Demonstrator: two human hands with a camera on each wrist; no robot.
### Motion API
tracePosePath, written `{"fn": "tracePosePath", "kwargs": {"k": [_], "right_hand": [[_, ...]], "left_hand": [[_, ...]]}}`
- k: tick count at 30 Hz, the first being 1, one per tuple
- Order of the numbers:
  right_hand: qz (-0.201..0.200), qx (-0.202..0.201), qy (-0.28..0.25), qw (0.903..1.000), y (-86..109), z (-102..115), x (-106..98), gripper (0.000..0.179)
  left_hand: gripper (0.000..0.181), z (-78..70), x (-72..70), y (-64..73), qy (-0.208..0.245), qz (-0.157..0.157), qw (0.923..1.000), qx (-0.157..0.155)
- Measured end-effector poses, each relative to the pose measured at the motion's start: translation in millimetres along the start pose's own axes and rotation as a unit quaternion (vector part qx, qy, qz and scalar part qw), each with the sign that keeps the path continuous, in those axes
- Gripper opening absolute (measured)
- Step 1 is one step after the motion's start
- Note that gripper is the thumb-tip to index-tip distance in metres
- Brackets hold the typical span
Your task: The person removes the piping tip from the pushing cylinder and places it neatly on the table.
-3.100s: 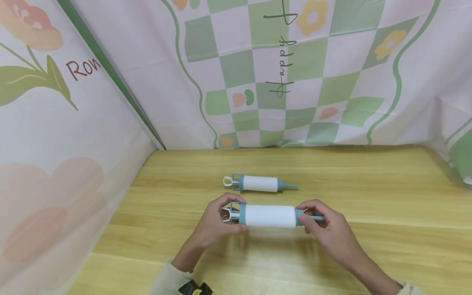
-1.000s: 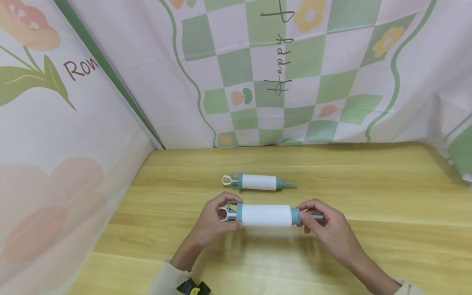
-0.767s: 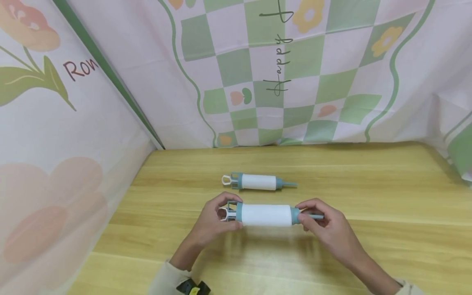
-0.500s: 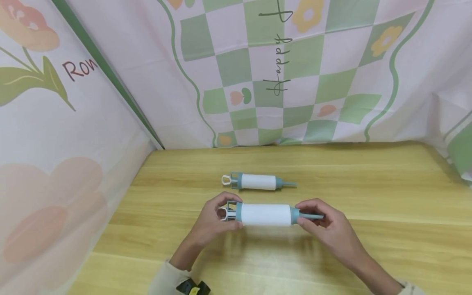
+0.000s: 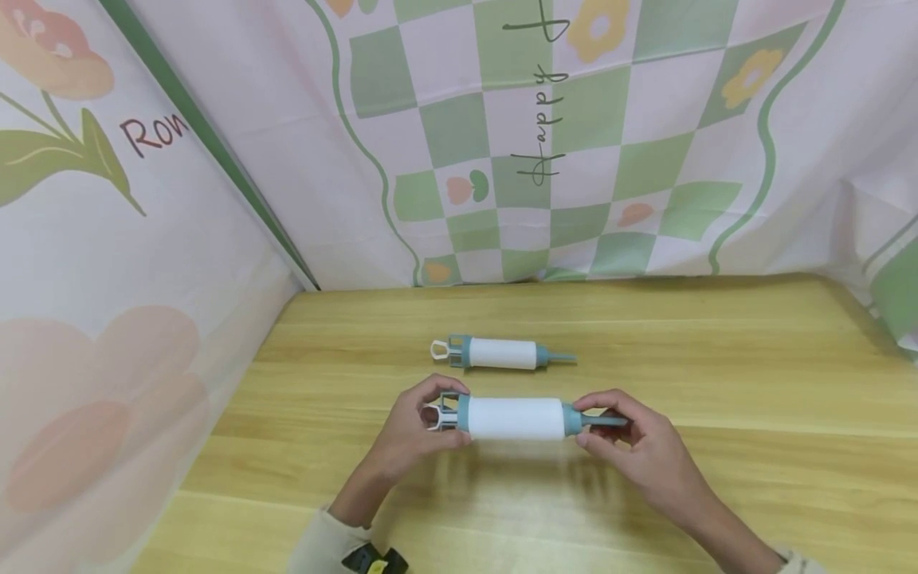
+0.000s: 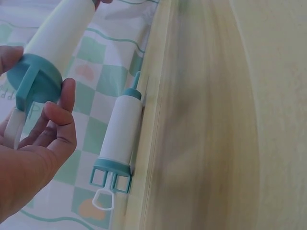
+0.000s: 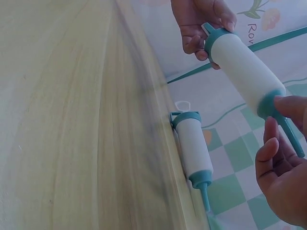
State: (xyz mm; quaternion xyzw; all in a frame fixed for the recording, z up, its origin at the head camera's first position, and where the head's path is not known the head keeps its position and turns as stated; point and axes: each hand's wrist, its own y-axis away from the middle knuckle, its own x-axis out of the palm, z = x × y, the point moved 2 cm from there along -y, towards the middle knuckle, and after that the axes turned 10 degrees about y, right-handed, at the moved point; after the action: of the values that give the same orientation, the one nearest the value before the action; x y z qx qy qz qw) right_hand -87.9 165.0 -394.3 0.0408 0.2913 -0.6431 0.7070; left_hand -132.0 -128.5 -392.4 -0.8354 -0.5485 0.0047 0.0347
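Observation:
A white syringe-shaped tube (image 5: 516, 418) with teal ends is held level between both hands, above the table in the wrist views. My left hand (image 5: 402, 434) grips its teal collar between thumb and fingers, around the frame and white loop handle at that end. At the other end, the thumb and index finger of my right hand (image 5: 656, 458) pinch the teal cap (image 7: 272, 103) from either side. The thin teal nozzle (image 5: 605, 420) runs over the right hand's curled fingers. Farther back lies a smaller, matching syringe-shaped tube (image 5: 504, 354), its loop handle to the left.
The wooden table (image 5: 753, 359) carries both tubes. A printed, checkered curtain (image 5: 466, 143) hangs along its back edge, and a flower-patterned one (image 5: 215, 263) borders the left side. On the left forearm is a black-and-yellow band (image 5: 376, 560) beside a light sleeve.
The right thumb and index finger have moved apart around the cap, exposing more of the nozzle. The held tube has shifted slightly left; the smaller one stays put.

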Motion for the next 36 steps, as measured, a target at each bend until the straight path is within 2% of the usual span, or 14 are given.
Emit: {"fn": "tracePosePath", "kwargs": {"k": [5,7,14,22,36], "right_hand": [[-0.005,-0.004,-0.002,1.0,-0.2,1.7,0.9,0.053],[-0.004,0.003,-0.003,1.0,-0.2,2.2,1.2,0.057],[-0.003,0.07,0.042,0.9967,-0.5,4.3,2.3,0.026],[0.003,0.123,0.013,0.9924,-5.2,6.9,3.8,0.03],[0.015,0.109,0.024,0.9936,-4.4,10.1,8.4,0.021]], "left_hand": [[0.047,1.6,-1.8,0.8,0.002,-0.003,1.0,-0.002],[0.047,1.9,-2.5,1.2,0.002,-0.004,1.0,-0.002],[0.047,1.9,-3.7,2.0,0.0,-0.003,1.0,0.004],[0.048,2.0,-3.3,2.3,0.001,0.005,1.0,0.007],[0.048,3.1,-3.3,3.4,-0.005,0.004,0.9999,0.009]]}}
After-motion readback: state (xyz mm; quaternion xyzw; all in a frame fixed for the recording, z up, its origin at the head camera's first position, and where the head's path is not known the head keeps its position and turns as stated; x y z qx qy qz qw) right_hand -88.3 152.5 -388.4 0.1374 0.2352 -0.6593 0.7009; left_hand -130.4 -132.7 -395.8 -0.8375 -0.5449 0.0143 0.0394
